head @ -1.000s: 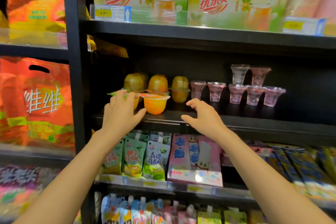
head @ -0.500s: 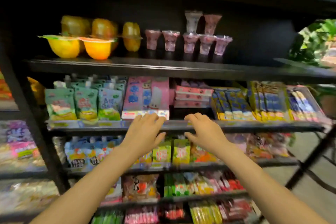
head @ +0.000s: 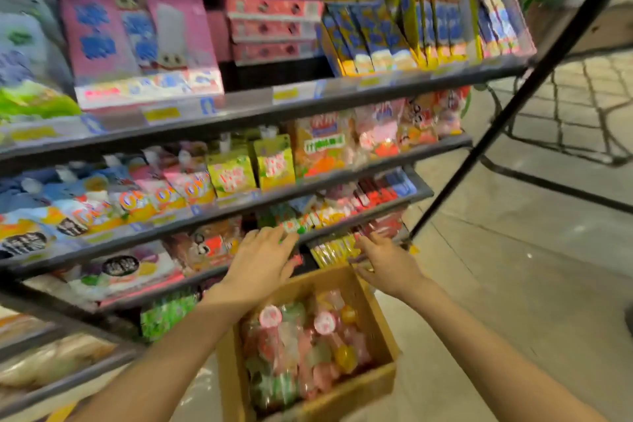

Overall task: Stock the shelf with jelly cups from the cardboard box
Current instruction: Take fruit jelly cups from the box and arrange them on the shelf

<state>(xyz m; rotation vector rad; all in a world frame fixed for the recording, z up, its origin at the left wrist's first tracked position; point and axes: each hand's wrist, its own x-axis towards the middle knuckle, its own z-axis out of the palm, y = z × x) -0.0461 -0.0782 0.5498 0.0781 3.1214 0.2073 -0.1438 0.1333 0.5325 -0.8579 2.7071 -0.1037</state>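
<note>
An open cardboard box [head: 378, 384] stands on the floor in front of the shelving, filled with several jelly cups [head: 308, 346] in pink, green and yellow. My left hand [head: 260, 262] hovers above the box's far left corner, fingers stretched and holding nothing. My right hand [head: 385, 262] hangs over the box's far right corner, fingers loosely spread, also holding nothing. The shelf level with the placed jelly cups is out of view above.
The black shelving [head: 239, 113] carries pink cartons [head: 137, 27], blue and yellow boxes [head: 394, 34] and several snack pouches [head: 239, 171] on lower levels. A black slanted post [head: 513, 106] and a wire rack [head: 575, 120] stand on the tiled floor to the right.
My view has swung down from the jelly-cup shelf to the box on the floor. Both hands have dropped from the shelf to just above the box, still holding nothing.
</note>
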